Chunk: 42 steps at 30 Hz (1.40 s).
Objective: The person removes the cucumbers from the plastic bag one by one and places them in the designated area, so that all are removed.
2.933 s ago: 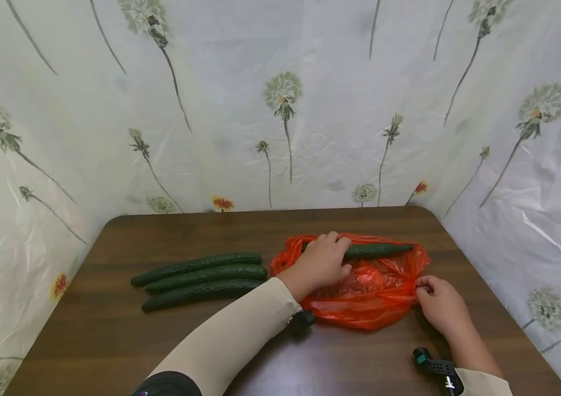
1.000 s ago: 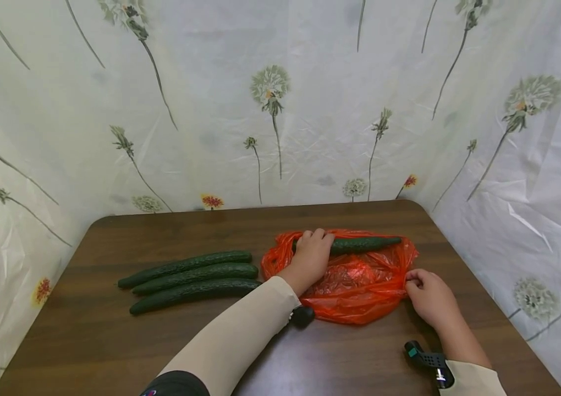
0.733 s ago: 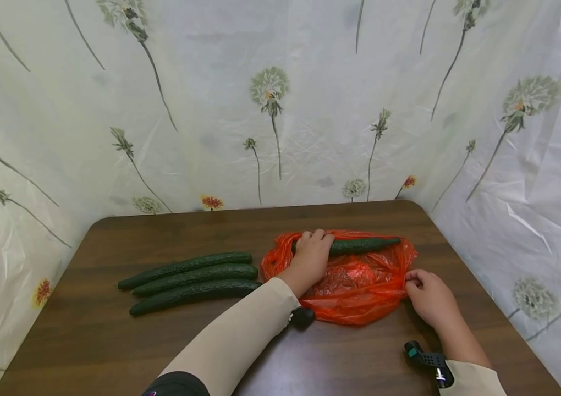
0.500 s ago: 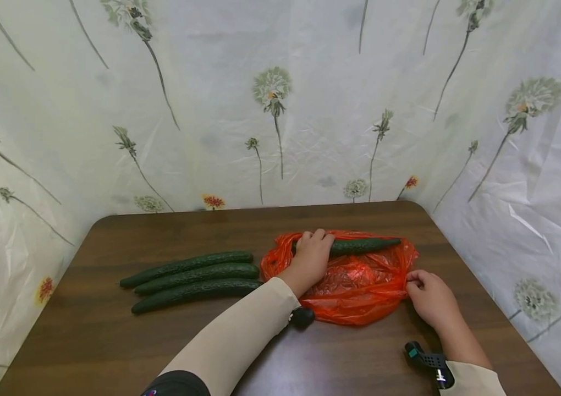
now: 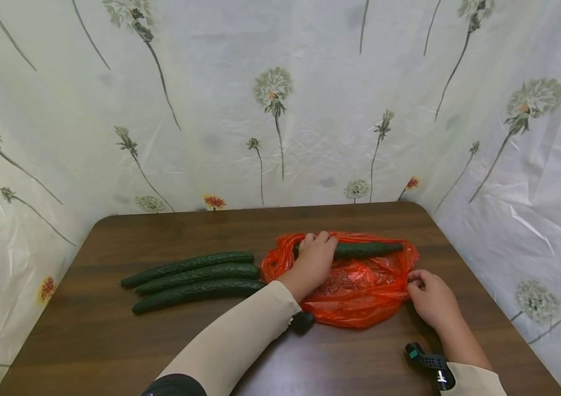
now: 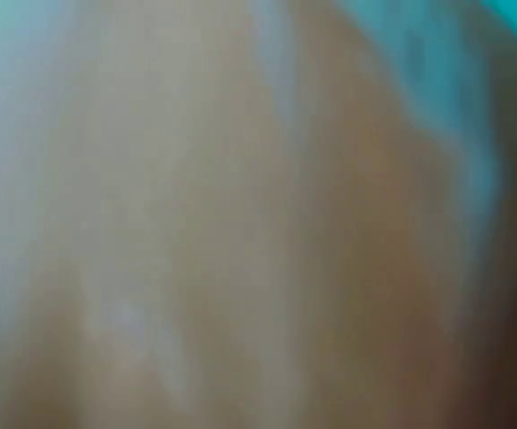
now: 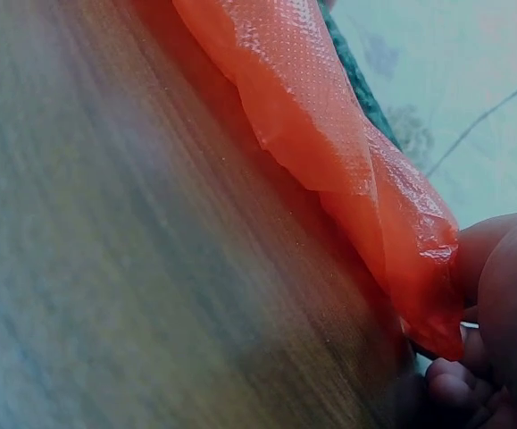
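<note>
A dark green cucumber (image 5: 369, 250) lies along the far side of a red plastic bag (image 5: 355, 302), on top of its film. My left hand (image 5: 314, 261) grips this cucumber near its left end, fingers over the far side. At the bag's right edge my right hand (image 5: 434, 300) pinches the gathered plastic between thumb and fingers. In the right wrist view the red bag (image 7: 329, 134) runs down to the fingers (image 7: 454, 384), with a strip of cucumber (image 7: 361, 85) behind it. The left wrist view is too blurred to make out.
Three cucumbers (image 5: 201, 274) lie side by side to the left of the bag on the brown wooden table (image 5: 112, 341). My left forearm (image 5: 231, 330) crosses in front of their right ends. A flower-printed sheet (image 5: 211, 110) surrounds the table's back and sides.
Just now the left hand and its cucumber have shifted slightly towards me. The right hand keeps its pinch on the bag's edge. The view has swung slightly since the earliest frame.
</note>
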{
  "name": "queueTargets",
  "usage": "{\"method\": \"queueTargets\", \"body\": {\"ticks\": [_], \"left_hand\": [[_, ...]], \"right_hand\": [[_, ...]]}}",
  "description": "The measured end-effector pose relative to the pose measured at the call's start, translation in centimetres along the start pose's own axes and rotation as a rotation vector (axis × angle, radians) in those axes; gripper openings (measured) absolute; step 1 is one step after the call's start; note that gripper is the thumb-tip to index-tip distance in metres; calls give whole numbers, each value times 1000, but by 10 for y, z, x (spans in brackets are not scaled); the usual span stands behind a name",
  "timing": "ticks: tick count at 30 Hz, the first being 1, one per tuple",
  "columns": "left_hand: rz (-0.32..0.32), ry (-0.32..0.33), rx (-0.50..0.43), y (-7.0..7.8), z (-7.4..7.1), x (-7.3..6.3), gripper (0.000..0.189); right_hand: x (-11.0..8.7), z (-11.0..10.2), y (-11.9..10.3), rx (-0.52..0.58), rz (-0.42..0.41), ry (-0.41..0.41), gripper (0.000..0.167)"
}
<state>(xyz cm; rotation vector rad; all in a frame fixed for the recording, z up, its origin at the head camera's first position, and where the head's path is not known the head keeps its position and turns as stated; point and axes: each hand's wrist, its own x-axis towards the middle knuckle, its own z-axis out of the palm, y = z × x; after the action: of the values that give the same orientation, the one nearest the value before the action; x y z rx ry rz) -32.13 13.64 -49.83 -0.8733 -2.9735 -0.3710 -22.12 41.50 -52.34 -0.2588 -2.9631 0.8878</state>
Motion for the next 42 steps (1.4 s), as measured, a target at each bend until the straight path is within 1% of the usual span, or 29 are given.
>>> {"method": "queueTargets", "body": {"ticks": [7,13,16,20,23,28,32,37,42], "left_hand": [[16,-9,37,9,-5,-3,47],[23,-35,88,24,-13,-6,50],[36,-24,93,30,-18,-9,43],[54,6,96,34,-23,-14,40],[57,20,85,35,-26,-17,40],[54,15,58,34,-33,-22,48],[52,19,45,30,-40,-28,54],[47,30,40,22,-45,-36,52],[56,44,50,16,-49,-42,54]], "right_hand": [[1,-1,-2,4,6,-9,36],[-1,-2,-3,5,7,-9,35],[-1,-1,-3,7,11,-7,35],[-1,-1,-3,9,10,-8,36],[0,-1,-3,3,8,-8,36],[0,-2,-3,-2,6,-13,35],[3,-2,-5,0,4,-21,35],[5,1,-3,1,-4,-28,36],[5,1,3,-11,-19,-11,36]]}}
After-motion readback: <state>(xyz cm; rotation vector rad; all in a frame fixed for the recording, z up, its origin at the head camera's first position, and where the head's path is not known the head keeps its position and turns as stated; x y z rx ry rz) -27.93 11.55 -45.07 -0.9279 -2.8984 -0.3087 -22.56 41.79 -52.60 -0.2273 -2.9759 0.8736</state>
